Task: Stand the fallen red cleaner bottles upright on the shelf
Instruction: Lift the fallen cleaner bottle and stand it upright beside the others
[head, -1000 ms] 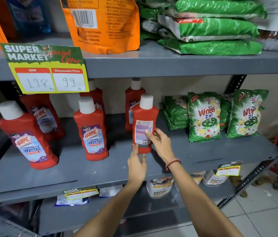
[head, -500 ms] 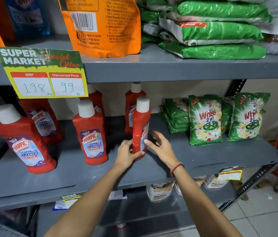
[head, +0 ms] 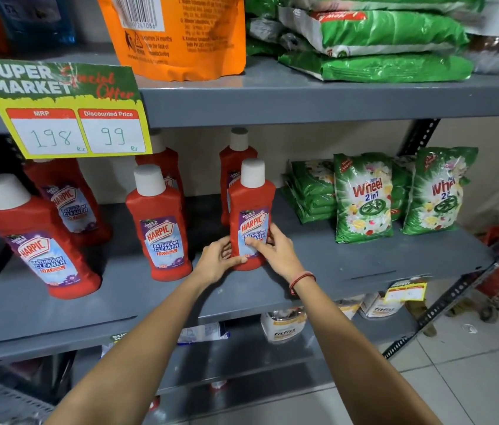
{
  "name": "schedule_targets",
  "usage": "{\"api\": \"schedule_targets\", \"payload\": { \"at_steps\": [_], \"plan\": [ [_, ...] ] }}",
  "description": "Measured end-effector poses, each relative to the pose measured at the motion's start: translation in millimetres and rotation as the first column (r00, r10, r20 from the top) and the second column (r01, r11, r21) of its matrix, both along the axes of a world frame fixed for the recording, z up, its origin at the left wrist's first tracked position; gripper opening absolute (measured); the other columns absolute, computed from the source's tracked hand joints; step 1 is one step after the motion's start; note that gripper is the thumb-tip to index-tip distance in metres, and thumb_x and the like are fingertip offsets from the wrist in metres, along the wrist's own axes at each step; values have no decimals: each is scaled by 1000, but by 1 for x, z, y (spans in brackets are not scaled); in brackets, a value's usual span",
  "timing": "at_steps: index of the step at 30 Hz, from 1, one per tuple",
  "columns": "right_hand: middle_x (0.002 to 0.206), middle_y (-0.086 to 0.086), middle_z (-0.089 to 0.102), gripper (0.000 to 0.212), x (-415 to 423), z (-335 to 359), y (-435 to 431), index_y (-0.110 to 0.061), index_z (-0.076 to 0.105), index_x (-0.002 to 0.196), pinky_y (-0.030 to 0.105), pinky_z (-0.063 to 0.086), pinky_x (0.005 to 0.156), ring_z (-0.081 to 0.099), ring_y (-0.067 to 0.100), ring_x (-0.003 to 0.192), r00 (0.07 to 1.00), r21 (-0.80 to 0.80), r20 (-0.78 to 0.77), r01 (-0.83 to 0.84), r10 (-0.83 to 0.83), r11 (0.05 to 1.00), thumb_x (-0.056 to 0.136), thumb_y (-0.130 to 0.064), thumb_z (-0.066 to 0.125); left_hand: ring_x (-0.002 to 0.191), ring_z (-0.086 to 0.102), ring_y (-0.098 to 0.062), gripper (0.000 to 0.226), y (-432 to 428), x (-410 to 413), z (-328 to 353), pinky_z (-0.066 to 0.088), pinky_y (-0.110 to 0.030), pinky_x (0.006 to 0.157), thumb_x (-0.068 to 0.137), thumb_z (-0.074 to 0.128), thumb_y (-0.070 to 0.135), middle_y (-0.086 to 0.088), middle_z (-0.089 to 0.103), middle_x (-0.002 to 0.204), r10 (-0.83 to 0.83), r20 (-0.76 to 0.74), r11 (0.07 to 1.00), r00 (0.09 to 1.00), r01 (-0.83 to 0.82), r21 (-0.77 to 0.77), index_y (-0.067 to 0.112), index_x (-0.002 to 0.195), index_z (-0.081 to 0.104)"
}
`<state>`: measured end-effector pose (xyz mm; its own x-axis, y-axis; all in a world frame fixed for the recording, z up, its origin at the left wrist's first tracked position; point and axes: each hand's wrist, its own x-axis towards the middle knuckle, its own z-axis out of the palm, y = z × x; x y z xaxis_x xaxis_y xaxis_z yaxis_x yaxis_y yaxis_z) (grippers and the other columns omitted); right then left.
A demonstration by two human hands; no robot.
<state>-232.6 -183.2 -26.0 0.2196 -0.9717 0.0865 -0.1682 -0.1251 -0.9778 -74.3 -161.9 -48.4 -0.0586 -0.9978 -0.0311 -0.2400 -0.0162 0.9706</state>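
**Both hands steady an upright Harpic bottle**

The grey metal shelf [head: 318, 265] carries everything here. Right of the hands, two green Wheel detergent packets [head: 363, 197] stand upright. Left of them, further red Harpic bathroom cleaner bottles [head: 158, 222] stand with white caps up. Between the hands, the Harpic bottle [head: 252, 210] stands upright, label forward. The left hand [head: 216, 260] grips its lower left side; the right hand [head: 274, 251] presses fingers on the label, with a red thread bracelet [head: 302, 280] at the wrist.

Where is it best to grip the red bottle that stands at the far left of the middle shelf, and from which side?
Probably the far-left bottle by its broad lower body, from the open front of the shelf. It leans, and its white cap is narrow.
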Motion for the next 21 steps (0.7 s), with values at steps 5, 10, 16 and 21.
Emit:
{"api": "schedule_targets", "payload": {
  "at_steps": [5, 10, 16, 21],
  "plan": [
    [108, 7, 69, 40, -4, -8, 27, -11, 57, 112, 13, 54, 75, 67, 6, 89, 997, -39, -2, 76, -76, 996, 78, -22, 73, 108, 61, -16, 56, 15, 2, -5, 46, -33, 102, 74, 70, -3, -12, 60, 125, -83, -59, 996, 995, 85, 37, 6, 125, 50],
    [98, 0, 67, 35, -8, -8, 52, -14, 57, 109, 6, 49, 69, 62, -13, 77, 995, -65, -17, 98, -99, 993, 78, -20, 73, 109, 60, -18, 54, 36, -3, -7, 48, -23, 97, 75, 68, -4, -13, 60, 124, -113, -92, 992, 989, 117, 38, 4, 125, 49],
    [100, 1, 67, 36, -11, -9, 69, -14, 57, 112, 4, 47, 69, 62, -14, 78, 992, -79, -36, 117, -120, 990, 79, -21, 71, 113, 59, -21, 54, 54, -6, -5, 43, -39, 105, 76, 69, 0, -14, 59, 127, -133, -91, 990, 987, 136, 27, 4, 126, 49],
    [107, 1, 68, 39, -12, 0, 79, -15, 56, 113, 5, 48, 73, 62, -12, 84, 991, -77, -74, 107, -112, 991, 80, -27, 71, 120, 54, -19, 59, 67, -8, -4, 41, -42, 108, 78, 70, 10, -11, 55, 133, -111, -63, 994, 992, 112, 7, 5, 131, 44]
  ]
}}
